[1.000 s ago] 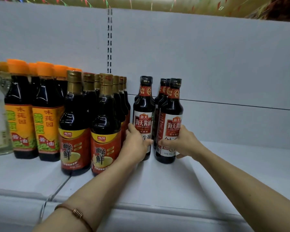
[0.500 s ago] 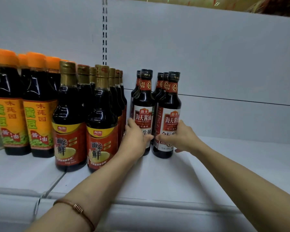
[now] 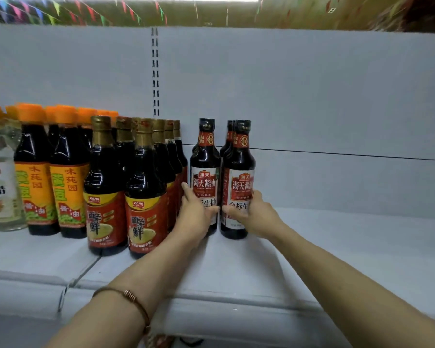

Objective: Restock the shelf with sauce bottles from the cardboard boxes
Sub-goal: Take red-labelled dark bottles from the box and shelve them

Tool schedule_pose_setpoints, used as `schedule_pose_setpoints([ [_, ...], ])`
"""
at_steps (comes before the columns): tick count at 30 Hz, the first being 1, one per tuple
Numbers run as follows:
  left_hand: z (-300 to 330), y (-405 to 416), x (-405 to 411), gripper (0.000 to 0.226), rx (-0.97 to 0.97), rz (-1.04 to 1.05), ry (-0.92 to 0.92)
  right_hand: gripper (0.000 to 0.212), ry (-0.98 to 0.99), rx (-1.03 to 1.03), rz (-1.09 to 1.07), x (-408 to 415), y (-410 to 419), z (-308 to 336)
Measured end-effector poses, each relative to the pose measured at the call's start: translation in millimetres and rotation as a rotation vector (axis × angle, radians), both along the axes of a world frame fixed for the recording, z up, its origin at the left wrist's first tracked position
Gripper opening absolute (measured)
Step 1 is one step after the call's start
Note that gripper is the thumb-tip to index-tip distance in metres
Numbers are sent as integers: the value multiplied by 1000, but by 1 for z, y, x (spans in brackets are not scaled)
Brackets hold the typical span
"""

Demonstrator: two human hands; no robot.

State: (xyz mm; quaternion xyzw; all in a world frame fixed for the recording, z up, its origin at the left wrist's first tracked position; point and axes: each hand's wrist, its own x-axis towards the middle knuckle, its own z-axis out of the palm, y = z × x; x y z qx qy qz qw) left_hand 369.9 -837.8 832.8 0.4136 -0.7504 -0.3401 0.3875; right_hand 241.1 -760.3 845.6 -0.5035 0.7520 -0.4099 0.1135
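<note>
Two dark soy sauce bottles with black caps and white-and-red labels stand upright at the front of two short rows on the white shelf. My left hand grips the lower body of the left bottle. My right hand grips the lower body of the right bottle. More bottles of the same kind stand behind each one, mostly hidden. No cardboard box is in view.
Gold-capped red-label bottles stand just left of my left hand, then orange-capped yellow-label bottles and a clear vinegar bottle at the far left. Bare shelf stretches to the right, backed by a white panel.
Both hands keep their hold on the two front bottles, which stay in the same place on the shelf. The camera has tilted up a little.
</note>
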Motion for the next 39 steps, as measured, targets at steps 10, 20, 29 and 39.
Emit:
schedule_pose_setpoints([
  [10, -4, 73, 44, 38, -216, 83, -88, 56, 54, -154, 369, 38, 99, 32],
  [20, -45, 170, 158, 25, -215, 371, -55, 52, 205, -133, 844, 127, 122, 18],
  [29, -69, 219, 301, 19, -34, 552, -224, 47, 188, -17, 1167, 265, 112, -2],
  [39, -72, 238, 522, 16, -42, 710, -356, 35, 177, 17, 1349, 475, 95, -22],
])
